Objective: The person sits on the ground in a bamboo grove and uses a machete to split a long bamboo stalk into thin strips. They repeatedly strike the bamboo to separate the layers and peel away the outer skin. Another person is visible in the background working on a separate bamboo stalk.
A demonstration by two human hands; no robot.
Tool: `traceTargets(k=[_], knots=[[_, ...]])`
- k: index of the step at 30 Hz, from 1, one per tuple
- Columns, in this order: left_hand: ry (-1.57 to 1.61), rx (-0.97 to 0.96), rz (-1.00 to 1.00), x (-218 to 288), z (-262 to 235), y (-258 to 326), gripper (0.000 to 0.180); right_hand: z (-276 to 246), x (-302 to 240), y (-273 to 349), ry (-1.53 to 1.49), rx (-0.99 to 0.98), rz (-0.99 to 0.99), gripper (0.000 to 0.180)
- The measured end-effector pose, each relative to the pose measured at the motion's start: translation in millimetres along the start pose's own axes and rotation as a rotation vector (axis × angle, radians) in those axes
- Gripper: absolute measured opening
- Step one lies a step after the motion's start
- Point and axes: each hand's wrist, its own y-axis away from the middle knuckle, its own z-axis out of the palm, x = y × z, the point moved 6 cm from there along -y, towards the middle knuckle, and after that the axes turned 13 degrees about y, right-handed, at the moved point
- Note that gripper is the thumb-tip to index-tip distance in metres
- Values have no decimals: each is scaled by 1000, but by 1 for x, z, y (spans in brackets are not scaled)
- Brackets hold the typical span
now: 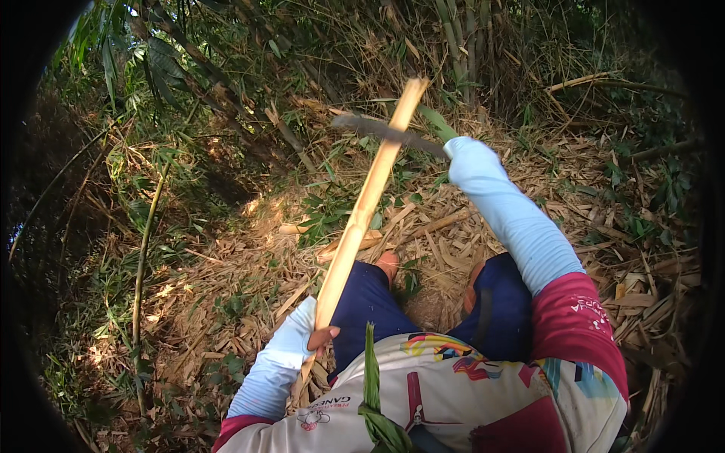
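A long, pale split bamboo strip slants up and away from my lap, its inner side showing and its far end ragged. My left hand is closed round its lower part, with the thumb in sight and the other fingers mostly hidden. In my right hand is a machete, gripped at the sleeve's end; its handle is hidden. The dark, slightly blurred machete blade points left and crosses the strip near its far end. Whether the edge bites into the bamboo I cannot tell.
Dry leaves and bamboo scraps cover the ground around my feet. Bamboo stems and dense foliage stand ahead. A thin upright stem rises on the left. A cut bamboo piece lies beyond my left knee.
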Motion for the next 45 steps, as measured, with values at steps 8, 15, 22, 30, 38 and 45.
traceTargets(k=[8,15,22,30,38,45], knots=[[151,93,-211,6,-22,18,44,110,219,-118,-200,145,380,32],[269,4,-112,33,18,-26,42,-10,72,10,-473,345,-124,16],[209,-25,-72,43,34,-36,43,-10,-32,108,-113,347,-720,16],[65,-7,-165,39,25,-11,66,-10,-20,82,-145,342,-528,15],[98,-24,-52,31,6,13,56,-21,45,10,-78,4,-46,21],[-16,-112,-214,-6,-10,36,63,63,180,-68,-283,322,320,30]])
